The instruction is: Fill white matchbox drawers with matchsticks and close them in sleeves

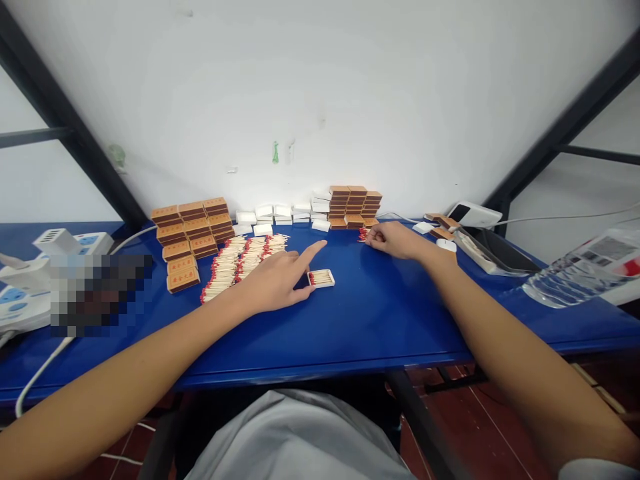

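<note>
My left hand [283,279] is open, its index finger and thumb spread apart. Its thumb reaches the left end of a small white matchbox tray [330,283] partly filled with matches, red heads to the left. Beneath and behind this hand lies a wide pile of loose red-tipped matches [233,263], partly hidden by the wrist. Further right, my right hand [394,239] has its fingers pinched together at a small bunch of matches [362,235]. The fingers hide part of that bunch.
Brown matchboxes [193,230] stand stacked at the left, and more matchbox sleeves [347,200] at the back. White trays [283,212] line the wall. A power strip [90,243] is at the left; a plastic-wrapped pack [585,267] and a white device [475,214] are at the right.
</note>
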The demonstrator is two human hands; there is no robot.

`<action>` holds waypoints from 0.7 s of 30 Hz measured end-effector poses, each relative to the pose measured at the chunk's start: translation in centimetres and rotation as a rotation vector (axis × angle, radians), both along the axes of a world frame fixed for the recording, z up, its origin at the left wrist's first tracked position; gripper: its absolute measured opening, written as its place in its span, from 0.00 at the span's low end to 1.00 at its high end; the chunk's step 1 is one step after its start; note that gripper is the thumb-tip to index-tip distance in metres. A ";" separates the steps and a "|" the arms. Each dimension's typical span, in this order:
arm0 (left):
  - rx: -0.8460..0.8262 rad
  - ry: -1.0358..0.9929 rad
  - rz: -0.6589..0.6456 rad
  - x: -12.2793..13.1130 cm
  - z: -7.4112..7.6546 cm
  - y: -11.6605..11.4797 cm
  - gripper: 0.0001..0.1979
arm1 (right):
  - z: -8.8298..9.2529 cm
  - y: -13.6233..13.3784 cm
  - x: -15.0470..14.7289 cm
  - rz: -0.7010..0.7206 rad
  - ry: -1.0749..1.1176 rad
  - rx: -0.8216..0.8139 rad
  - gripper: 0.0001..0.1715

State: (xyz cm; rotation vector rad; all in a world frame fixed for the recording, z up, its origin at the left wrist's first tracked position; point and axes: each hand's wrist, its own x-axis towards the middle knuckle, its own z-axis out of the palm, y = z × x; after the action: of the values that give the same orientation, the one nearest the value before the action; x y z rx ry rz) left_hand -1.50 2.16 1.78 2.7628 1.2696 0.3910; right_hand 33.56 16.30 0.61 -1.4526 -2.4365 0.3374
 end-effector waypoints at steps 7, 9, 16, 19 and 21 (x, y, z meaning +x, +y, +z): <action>-0.002 -0.005 0.003 0.1 0.0 0.0 0.44 | 0.1 -0.1 -0.1 0.054 0.012 0.030 0.15; -0.002 0.003 0.003 0.1 0.1 0.0 0.44 | 0.1 -0.2 -0.1 0.036 0.013 0.010 0.14; -0.001 0.020 0.007 0.1 0.2 -0.1 0.45 | 0.1 -0.6 -0.7 0.088 0.052 0.041 0.16; -0.005 0.010 0.005 0.1 0.2 0.0 0.45 | 0.1 -0.5 -0.8 0.073 0.023 0.022 0.17; -0.006 0.004 0.003 0.1 0.2 0.0 0.45 | 0.0 -0.3 -0.6 0.065 0.004 0.003 0.16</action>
State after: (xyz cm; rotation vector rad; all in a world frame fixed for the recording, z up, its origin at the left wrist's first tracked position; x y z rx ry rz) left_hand -1.41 2.14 1.94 2.7586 1.2731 0.3816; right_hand 32.93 15.99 0.64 -1.3729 -2.4836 0.3495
